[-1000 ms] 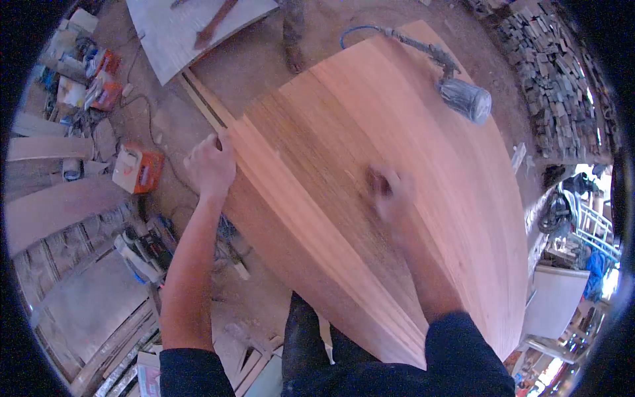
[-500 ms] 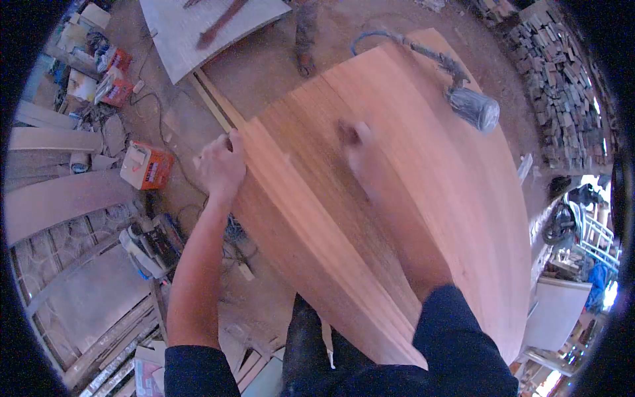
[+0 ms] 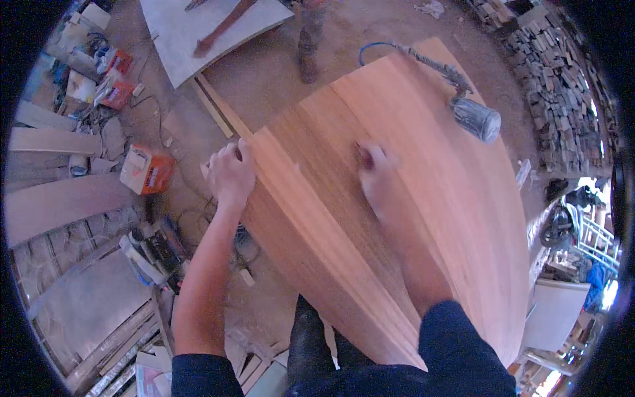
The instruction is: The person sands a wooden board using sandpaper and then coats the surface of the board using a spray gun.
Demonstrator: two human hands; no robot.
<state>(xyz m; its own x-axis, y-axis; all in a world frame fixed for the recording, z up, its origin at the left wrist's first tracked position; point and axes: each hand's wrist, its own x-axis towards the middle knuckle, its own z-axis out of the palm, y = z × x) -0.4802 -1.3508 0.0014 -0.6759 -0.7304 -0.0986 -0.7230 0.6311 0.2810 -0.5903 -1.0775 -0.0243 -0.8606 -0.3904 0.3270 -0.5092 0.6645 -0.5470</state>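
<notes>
Wooden panel (image 3: 436, 192), left hand (image 3: 231, 173) at edge (image 3: 256, 215)

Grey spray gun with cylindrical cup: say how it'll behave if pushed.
The spray gun may roll on its round cup; the blue hose at its end could tug it; the smooth, pinkish-brown wooden panel likely lets it slide.

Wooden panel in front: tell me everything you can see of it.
The wooden panel is large, broad face up, with lengthwise grain: reddish boards on the right, a darker brown band, paler strips, then reddish-brown along the left edge. Its sides look bowed, perhaps from the wide lens. The left hand is at its far left corner; the blurred right hand is on or just over the brown band. A spray gun lies near the far right corner.
</notes>
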